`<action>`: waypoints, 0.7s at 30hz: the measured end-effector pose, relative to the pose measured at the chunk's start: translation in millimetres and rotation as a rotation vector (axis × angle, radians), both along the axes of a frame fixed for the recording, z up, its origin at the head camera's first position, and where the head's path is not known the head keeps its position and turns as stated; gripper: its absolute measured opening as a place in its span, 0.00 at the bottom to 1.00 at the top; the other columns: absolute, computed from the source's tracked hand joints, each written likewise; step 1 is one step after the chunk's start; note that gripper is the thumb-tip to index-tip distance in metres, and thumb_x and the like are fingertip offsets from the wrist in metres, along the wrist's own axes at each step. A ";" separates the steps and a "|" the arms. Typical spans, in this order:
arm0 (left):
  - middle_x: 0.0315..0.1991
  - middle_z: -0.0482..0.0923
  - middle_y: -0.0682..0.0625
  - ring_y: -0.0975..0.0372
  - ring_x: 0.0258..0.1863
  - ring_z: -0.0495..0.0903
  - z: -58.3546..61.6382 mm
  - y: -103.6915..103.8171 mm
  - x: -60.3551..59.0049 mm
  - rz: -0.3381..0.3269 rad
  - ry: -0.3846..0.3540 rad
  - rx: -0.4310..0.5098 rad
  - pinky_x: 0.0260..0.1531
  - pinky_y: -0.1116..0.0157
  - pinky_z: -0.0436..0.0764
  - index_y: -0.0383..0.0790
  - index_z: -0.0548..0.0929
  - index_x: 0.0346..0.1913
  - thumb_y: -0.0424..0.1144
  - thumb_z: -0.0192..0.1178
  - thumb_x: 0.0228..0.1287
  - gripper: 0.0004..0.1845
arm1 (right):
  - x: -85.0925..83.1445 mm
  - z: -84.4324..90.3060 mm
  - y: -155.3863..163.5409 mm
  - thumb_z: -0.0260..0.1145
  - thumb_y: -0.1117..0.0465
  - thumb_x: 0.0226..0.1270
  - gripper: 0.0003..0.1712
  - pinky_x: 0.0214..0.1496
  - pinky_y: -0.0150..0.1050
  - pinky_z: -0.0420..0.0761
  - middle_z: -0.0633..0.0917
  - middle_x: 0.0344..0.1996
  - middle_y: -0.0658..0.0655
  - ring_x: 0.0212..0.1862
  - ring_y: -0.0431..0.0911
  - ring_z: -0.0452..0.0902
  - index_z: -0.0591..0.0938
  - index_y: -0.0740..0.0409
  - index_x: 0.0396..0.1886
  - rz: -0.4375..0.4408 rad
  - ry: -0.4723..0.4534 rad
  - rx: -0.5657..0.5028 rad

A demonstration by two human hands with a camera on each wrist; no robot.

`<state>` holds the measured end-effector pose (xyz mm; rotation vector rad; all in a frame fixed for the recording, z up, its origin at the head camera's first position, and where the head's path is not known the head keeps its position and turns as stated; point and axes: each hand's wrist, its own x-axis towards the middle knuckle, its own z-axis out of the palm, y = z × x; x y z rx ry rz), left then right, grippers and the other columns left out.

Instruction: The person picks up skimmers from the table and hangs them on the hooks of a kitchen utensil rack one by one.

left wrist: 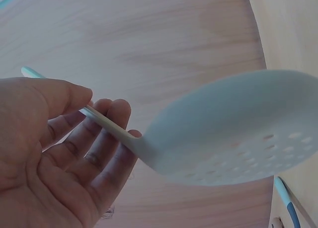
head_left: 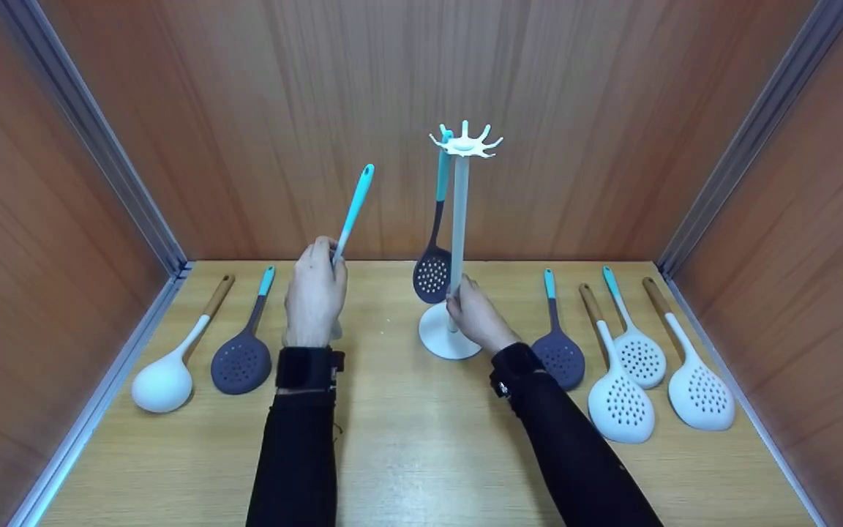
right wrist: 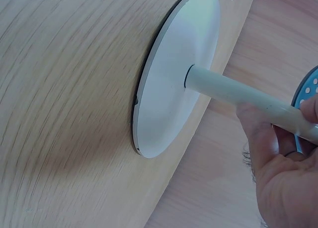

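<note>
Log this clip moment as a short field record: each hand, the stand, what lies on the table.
left hand: holds a white skimmer by its teal handle, head down
right hand: grips the stand pole low down
stand base: flat on the table
on stand: one dark skimmer hanging
left of hands: white spoon, dark skimmer
right of hands: one dark, three white skimmers

The left hand [head_left: 315,293] holds a skimmer [head_left: 354,208] by its handle, upright. Just beside it, the right hand [head_left: 474,315] grips the rack's pole [head_left: 458,219], where a dark skimmer [head_left: 432,274] hangs.
</note>
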<state>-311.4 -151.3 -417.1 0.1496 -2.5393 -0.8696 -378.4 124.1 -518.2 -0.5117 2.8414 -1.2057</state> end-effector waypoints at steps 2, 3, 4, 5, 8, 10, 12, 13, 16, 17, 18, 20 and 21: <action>0.56 0.90 0.37 0.45 0.54 0.93 1.0 0.7 0.2 -0.003 -0.004 0.003 0.49 0.46 0.94 0.34 0.84 0.66 0.33 0.58 0.92 0.11 | -0.2 -0.4 0.2 0.58 0.65 0.95 0.23 0.77 0.58 0.91 0.85 0.66 0.70 0.73 0.62 0.86 0.74 0.68 0.80 0.000 -0.001 0.002; 0.56 0.90 0.37 0.45 0.54 0.93 1.1 1.0 -0.2 -0.005 -0.005 0.003 0.50 0.46 0.94 0.34 0.84 0.66 0.33 0.58 0.92 0.11 | -0.3 -0.6 0.2 0.58 0.65 0.95 0.23 0.77 0.58 0.91 0.85 0.66 0.70 0.72 0.63 0.86 0.74 0.68 0.81 0.000 -0.001 0.002; 0.56 0.90 0.37 0.45 0.55 0.93 1.6 1.5 -0.2 -0.008 -0.007 0.005 0.51 0.46 0.95 0.34 0.84 0.66 0.34 0.58 0.92 0.11 | -0.3 -0.7 0.2 0.58 0.65 0.96 0.23 0.76 0.58 0.91 0.85 0.66 0.70 0.72 0.63 0.86 0.73 0.68 0.81 0.000 -0.004 0.002; 0.57 0.89 0.37 0.45 0.56 0.93 1.9 1.9 -0.7 -0.009 -0.011 0.006 0.51 0.46 0.95 0.34 0.84 0.66 0.33 0.58 0.92 0.11 | -0.2 -0.8 0.3 0.58 0.65 0.96 0.23 0.76 0.58 0.91 0.85 0.66 0.70 0.72 0.62 0.86 0.73 0.68 0.81 -0.001 -0.003 0.004; 0.57 0.89 0.38 0.45 0.56 0.93 3.4 3.4 -1.8 -0.012 -0.028 0.013 0.51 0.46 0.95 0.35 0.83 0.67 0.34 0.59 0.92 0.12 | 0.1 -0.3 0.2 0.58 0.65 0.96 0.26 0.77 0.58 0.91 0.84 0.69 0.71 0.74 0.63 0.86 0.72 0.67 0.84 0.001 -0.016 0.001; 0.58 0.89 0.38 0.46 0.55 0.92 4.6 4.4 -2.4 -0.013 -0.039 0.020 0.52 0.46 0.95 0.36 0.83 0.67 0.34 0.59 0.92 0.12 | 0.4 0.1 0.1 0.58 0.65 0.96 0.27 0.79 0.58 0.90 0.84 0.70 0.71 0.76 0.63 0.85 0.71 0.67 0.86 0.005 -0.020 -0.001; 0.58 0.89 0.39 0.46 0.55 0.92 5.9 5.4 -3.0 -0.012 -0.047 0.025 0.51 0.46 0.95 0.36 0.83 0.67 0.34 0.59 0.93 0.11 | 0.5 0.6 0.1 0.58 0.65 0.96 0.28 0.80 0.58 0.90 0.84 0.71 0.71 0.77 0.63 0.85 0.71 0.66 0.86 0.004 -0.024 -0.004; 0.58 0.89 0.39 0.46 0.55 0.92 6.4 5.7 -3.3 -0.013 -0.047 0.025 0.51 0.46 0.95 0.37 0.83 0.68 0.34 0.59 0.93 0.11 | 0.3 0.8 0.1 0.58 0.65 0.95 0.28 0.80 0.58 0.89 0.83 0.72 0.72 0.77 0.63 0.85 0.71 0.66 0.86 0.003 -0.023 -0.008; 0.58 0.89 0.37 0.45 0.55 0.93 7.6 6.3 -4.2 -0.022 -0.022 0.015 0.50 0.46 0.95 0.35 0.84 0.68 0.34 0.59 0.92 0.12 | 0.7 1.6 0.1 0.58 0.65 0.95 0.29 0.81 0.59 0.89 0.83 0.73 0.73 0.78 0.64 0.84 0.70 0.66 0.88 -0.002 -0.022 -0.012; 0.58 0.90 0.37 0.45 0.54 0.93 8.0 6.5 -4.1 -0.024 -0.012 0.010 0.49 0.46 0.95 0.35 0.84 0.68 0.34 0.59 0.92 0.12 | 1.1 1.9 0.1 0.58 0.65 0.95 0.29 0.81 0.59 0.89 0.83 0.73 0.73 0.79 0.65 0.84 0.69 0.66 0.88 -0.003 -0.019 -0.011; 0.58 0.90 0.37 0.45 0.54 0.93 8.4 6.7 -4.0 -0.026 -0.003 0.005 0.49 0.46 0.95 0.35 0.84 0.67 0.34 0.59 0.92 0.12 | 1.2 1.9 0.1 0.58 0.65 0.95 0.30 0.81 0.60 0.89 0.82 0.74 0.73 0.79 0.65 0.83 0.69 0.66 0.89 -0.002 -0.015 -0.009; 0.57 0.90 0.37 0.44 0.53 0.93 9.3 7.3 -3.7 -0.027 0.009 -0.003 0.48 0.46 0.95 0.35 0.85 0.67 0.34 0.59 0.92 0.12 | 1.9 2.2 0.1 0.58 0.65 0.95 0.31 0.81 0.60 0.88 0.82 0.75 0.74 0.80 0.66 0.83 0.68 0.66 0.89 0.000 -0.010 -0.005; 0.57 0.90 0.37 0.44 0.53 0.93 9.8 7.7 -3.4 -0.028 0.012 -0.006 0.47 0.46 0.94 0.35 0.85 0.67 0.34 0.59 0.92 0.12 | 2.1 2.2 0.1 0.58 0.64 0.96 0.31 0.81 0.61 0.89 0.82 0.76 0.74 0.80 0.66 0.83 0.68 0.66 0.89 0.000 -0.010 -0.002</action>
